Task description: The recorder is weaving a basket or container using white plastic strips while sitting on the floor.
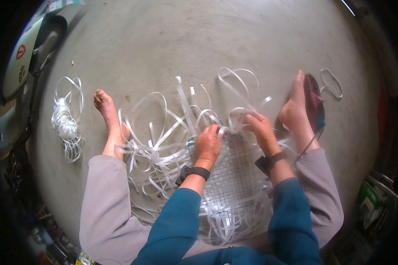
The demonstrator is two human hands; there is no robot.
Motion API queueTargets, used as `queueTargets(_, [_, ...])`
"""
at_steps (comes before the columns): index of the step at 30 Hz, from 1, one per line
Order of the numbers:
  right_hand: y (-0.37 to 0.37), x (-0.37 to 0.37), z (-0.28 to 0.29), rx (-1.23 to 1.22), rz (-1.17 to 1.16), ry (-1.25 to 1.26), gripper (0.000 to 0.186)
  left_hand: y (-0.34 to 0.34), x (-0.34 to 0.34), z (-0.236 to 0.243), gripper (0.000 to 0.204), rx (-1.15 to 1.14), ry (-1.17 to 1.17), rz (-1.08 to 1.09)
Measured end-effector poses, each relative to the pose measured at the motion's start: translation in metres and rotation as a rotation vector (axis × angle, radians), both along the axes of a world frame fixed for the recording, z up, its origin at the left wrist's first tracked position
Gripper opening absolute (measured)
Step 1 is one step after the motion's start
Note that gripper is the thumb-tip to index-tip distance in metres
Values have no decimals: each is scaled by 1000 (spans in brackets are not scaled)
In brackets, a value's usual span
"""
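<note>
Pinching a white strip (223,131) with the left fingers (211,130), at the far edge of a woven panel (227,172) between the legs (106,198). Cannot tell the grip of the blurred right fingers (254,120) nearby. Heaped with loose strips (225,221) at the panel's near end.

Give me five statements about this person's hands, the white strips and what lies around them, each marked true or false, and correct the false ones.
1. The bare left hand pinches a shiny white plastic strip near the far edge of the flat, whitish woven panel. True.
2. The bare right hand rests on a knee. False: it is raised among the strips by the panel's far edge.
3. A bundled coil of white strip lies left of the bare left foot. True.
4. The long sleeves are bright yellow. False: they are teal-blue.
5. Both wrists wear black bands. True.
</note>
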State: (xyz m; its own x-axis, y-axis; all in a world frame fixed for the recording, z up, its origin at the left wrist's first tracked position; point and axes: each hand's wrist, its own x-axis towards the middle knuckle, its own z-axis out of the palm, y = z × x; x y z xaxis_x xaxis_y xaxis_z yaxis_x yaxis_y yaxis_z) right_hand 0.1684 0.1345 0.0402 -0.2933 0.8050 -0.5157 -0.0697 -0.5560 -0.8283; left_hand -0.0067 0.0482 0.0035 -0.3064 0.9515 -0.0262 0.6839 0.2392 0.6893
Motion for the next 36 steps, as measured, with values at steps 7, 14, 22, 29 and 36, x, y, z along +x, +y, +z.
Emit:
queueTargets(7, [0, -4, 9, -11, -4, -45, 29, 0, -1, 1, 22, 2, 7, -16])
queueTargets(14, [2, -10, 12, 60, 137, -87, 27, -1, -3, -1, 24, 6, 4, -34])
queueTargets(22, [-3, -18, -18, 263, 300, -413, 23, -1, 0, -2, 19, 45, 42, -27])
queueTargets(29, [-9, -21, -31, 443, 254, -486, 19, -5, 2, -6, 12, 92, 75, -26])
queueTargets(36, [-11, -16, -36, 470, 234, -517, 17, -7, 6, -14, 19, 109, 136, -77])
